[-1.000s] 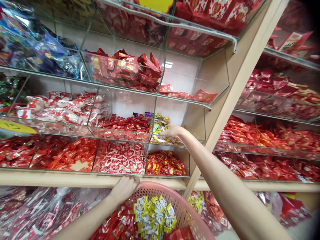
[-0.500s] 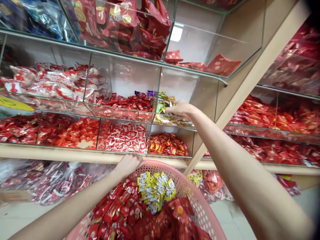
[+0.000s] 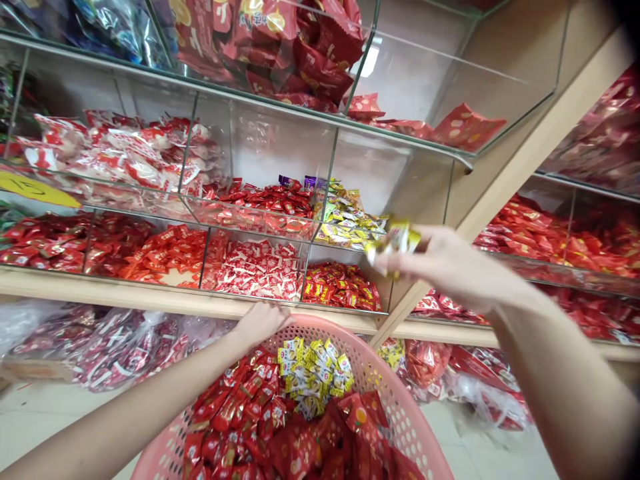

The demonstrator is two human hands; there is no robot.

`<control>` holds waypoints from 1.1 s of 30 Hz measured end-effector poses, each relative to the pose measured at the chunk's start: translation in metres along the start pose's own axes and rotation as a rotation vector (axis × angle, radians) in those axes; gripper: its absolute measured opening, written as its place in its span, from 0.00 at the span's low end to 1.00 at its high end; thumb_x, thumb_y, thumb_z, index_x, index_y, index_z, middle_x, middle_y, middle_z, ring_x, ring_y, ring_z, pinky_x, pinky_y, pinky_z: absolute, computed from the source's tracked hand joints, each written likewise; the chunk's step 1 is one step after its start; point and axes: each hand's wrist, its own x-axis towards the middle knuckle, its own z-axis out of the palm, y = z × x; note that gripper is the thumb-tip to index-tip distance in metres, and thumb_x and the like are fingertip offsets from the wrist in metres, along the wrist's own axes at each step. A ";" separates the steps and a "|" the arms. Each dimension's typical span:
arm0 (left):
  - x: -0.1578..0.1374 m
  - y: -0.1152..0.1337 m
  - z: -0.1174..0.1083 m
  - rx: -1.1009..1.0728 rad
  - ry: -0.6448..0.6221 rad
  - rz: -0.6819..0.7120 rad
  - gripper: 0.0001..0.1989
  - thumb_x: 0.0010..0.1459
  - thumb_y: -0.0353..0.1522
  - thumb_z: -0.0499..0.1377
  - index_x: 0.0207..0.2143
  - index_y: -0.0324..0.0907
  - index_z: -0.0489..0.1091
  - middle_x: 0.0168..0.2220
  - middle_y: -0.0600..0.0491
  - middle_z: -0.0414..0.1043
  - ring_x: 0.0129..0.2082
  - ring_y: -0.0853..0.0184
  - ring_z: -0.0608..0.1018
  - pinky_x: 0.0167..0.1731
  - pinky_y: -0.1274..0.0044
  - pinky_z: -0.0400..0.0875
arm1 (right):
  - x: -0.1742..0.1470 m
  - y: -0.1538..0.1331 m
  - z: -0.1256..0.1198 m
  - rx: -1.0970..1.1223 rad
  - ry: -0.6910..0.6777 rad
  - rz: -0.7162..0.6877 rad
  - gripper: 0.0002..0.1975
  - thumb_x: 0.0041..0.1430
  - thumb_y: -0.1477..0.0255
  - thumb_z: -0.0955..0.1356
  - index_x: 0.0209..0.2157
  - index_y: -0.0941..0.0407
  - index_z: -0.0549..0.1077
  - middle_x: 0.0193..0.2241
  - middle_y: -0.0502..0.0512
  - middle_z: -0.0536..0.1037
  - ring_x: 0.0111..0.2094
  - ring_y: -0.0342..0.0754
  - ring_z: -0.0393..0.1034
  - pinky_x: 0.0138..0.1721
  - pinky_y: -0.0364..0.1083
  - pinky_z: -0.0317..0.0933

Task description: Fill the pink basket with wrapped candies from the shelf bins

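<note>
right hand point(image 3: 450, 267) holds yellow candies point(image 3: 395, 241) above basket point(image 3: 400, 413).

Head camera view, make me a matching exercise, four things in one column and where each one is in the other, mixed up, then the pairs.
Things:
1. left hand
2. right hand
3. pile of yellow sweets
4. yellow price tag

Places:
A. on the glass front at the far left of the shelves
B. in the pink basket, on top of red packets
C. in the air in front of the glass bins, pinching yellow-wrapped sweets
D. gripping the basket's far rim

Pairs: 1-D, 2-C, 3-B, 4-A
</note>
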 end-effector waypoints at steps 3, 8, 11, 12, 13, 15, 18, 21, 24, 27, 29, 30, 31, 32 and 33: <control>-0.001 0.000 0.001 -0.005 0.008 -0.001 0.23 0.61 0.41 0.38 0.37 0.37 0.68 0.23 0.44 0.72 0.25 0.58 0.75 0.23 0.75 0.62 | -0.019 0.027 0.053 -0.047 -0.312 0.068 0.07 0.47 0.68 0.67 0.26 0.58 0.67 0.21 0.47 0.66 0.21 0.38 0.57 0.21 0.39 0.52; -0.002 0.000 0.004 -0.051 0.016 -0.026 0.22 0.61 0.40 0.40 0.37 0.38 0.68 0.24 0.45 0.72 0.26 0.59 0.76 0.25 0.75 0.63 | -0.022 0.086 0.128 -0.529 -0.542 0.054 0.06 0.44 0.72 0.67 0.27 0.60 0.68 0.25 0.51 0.69 0.26 0.42 0.60 0.25 0.41 0.52; -0.003 0.000 0.003 -0.053 0.000 -0.028 0.21 0.61 0.40 0.41 0.34 0.37 0.68 0.25 0.44 0.73 0.27 0.59 0.76 0.25 0.75 0.63 | -0.020 0.101 0.146 -0.673 -0.605 0.036 0.10 0.45 0.71 0.67 0.31 0.61 0.70 0.31 0.56 0.72 0.31 0.46 0.63 0.31 0.43 0.55; -0.003 0.000 0.003 -0.053 -0.005 -0.030 0.21 0.61 0.40 0.41 0.34 0.37 0.68 0.26 0.44 0.73 0.27 0.59 0.76 0.25 0.75 0.63 | -0.020 0.102 0.149 -0.695 -0.620 0.043 0.11 0.46 0.70 0.67 0.32 0.61 0.70 0.31 0.57 0.72 0.32 0.47 0.63 0.31 0.43 0.55; -0.003 0.000 0.002 -0.053 -0.011 -0.031 0.21 0.61 0.40 0.41 0.34 0.37 0.68 0.26 0.44 0.74 0.27 0.59 0.76 0.24 0.75 0.63 | -0.020 0.102 0.151 -0.706 -0.629 0.045 0.11 0.47 0.70 0.67 0.33 0.61 0.70 0.32 0.57 0.73 0.32 0.47 0.64 0.32 0.43 0.55; -0.002 0.000 0.002 -0.046 -0.015 -0.037 0.21 0.61 0.40 0.40 0.35 0.37 0.68 0.26 0.44 0.74 0.27 0.59 0.76 0.24 0.75 0.63 | -0.020 0.102 0.155 -0.718 -0.630 0.052 0.12 0.47 0.70 0.67 0.35 0.61 0.70 0.35 0.58 0.73 0.34 0.48 0.65 0.33 0.43 0.55; -0.001 0.000 0.002 -0.030 -0.005 -0.031 0.21 0.61 0.40 0.40 0.35 0.37 0.68 0.26 0.45 0.74 0.26 0.58 0.76 0.24 0.74 0.63 | -0.020 0.102 0.159 -0.720 -0.615 0.080 0.14 0.48 0.68 0.67 0.37 0.61 0.69 0.37 0.60 0.72 0.36 0.49 0.65 0.33 0.43 0.55; -0.001 -0.001 0.002 -0.028 -0.005 -0.028 0.21 0.61 0.40 0.41 0.35 0.37 0.68 0.26 0.45 0.74 0.26 0.57 0.76 0.23 0.74 0.64 | -0.020 0.104 0.160 -0.682 -0.582 0.107 0.13 0.47 0.68 0.67 0.36 0.60 0.70 0.35 0.58 0.72 0.34 0.48 0.64 0.32 0.43 0.55; -0.002 -0.001 0.002 -0.029 -0.008 -0.030 0.21 0.61 0.40 0.40 0.34 0.38 0.68 0.26 0.45 0.74 0.26 0.56 0.76 0.23 0.73 0.64 | -0.019 0.109 0.158 -0.621 -0.539 0.086 0.12 0.46 0.69 0.69 0.33 0.59 0.70 0.31 0.54 0.71 0.31 0.46 0.62 0.31 0.43 0.55; -0.002 0.000 0.001 -0.030 -0.003 -0.034 0.21 0.61 0.40 0.40 0.34 0.38 0.68 0.26 0.45 0.74 0.26 0.56 0.76 0.23 0.73 0.64 | -0.017 0.118 0.158 -0.582 -0.498 0.064 0.11 0.45 0.68 0.69 0.30 0.59 0.70 0.28 0.52 0.69 0.28 0.44 0.60 0.29 0.42 0.53; -0.002 0.000 0.001 -0.030 -0.003 -0.035 0.20 0.61 0.40 0.41 0.34 0.37 0.68 0.25 0.45 0.73 0.26 0.57 0.76 0.23 0.73 0.64 | -0.015 0.124 0.158 -0.546 -0.462 0.055 0.12 0.44 0.67 0.70 0.29 0.60 0.69 0.28 0.51 0.69 0.28 0.43 0.59 0.29 0.42 0.52; -0.002 0.000 0.001 -0.029 -0.004 -0.036 0.20 0.61 0.40 0.42 0.35 0.37 0.68 0.25 0.45 0.73 0.26 0.57 0.76 0.23 0.74 0.64 | -0.014 0.127 0.158 -0.524 -0.451 0.054 0.13 0.44 0.66 0.70 0.29 0.59 0.69 0.27 0.51 0.68 0.27 0.43 0.58 0.28 0.41 0.52; -0.002 0.000 0.001 -0.029 -0.005 -0.036 0.20 0.61 0.40 0.42 0.35 0.37 0.68 0.25 0.45 0.73 0.26 0.58 0.76 0.24 0.75 0.64 | -0.013 0.129 0.158 -0.504 -0.445 0.055 0.13 0.43 0.66 0.70 0.29 0.59 0.69 0.27 0.50 0.68 0.27 0.42 0.58 0.28 0.41 0.52; -0.002 0.000 0.001 -0.028 -0.005 -0.037 0.20 0.61 0.40 0.42 0.35 0.37 0.68 0.25 0.45 0.73 0.27 0.59 0.76 0.24 0.75 0.64 | -0.012 0.130 0.157 -0.486 -0.442 0.058 0.13 0.43 0.66 0.71 0.30 0.59 0.69 0.27 0.50 0.68 0.27 0.42 0.58 0.27 0.40 0.51; -0.002 0.000 0.000 -0.029 -0.005 -0.036 0.20 0.61 0.40 0.42 0.35 0.36 0.68 0.25 0.45 0.73 0.27 0.60 0.76 0.24 0.76 0.63 | -0.012 0.131 0.157 -0.469 -0.442 0.057 0.13 0.43 0.66 0.71 0.30 0.59 0.69 0.26 0.49 0.68 0.27 0.42 0.58 0.27 0.40 0.51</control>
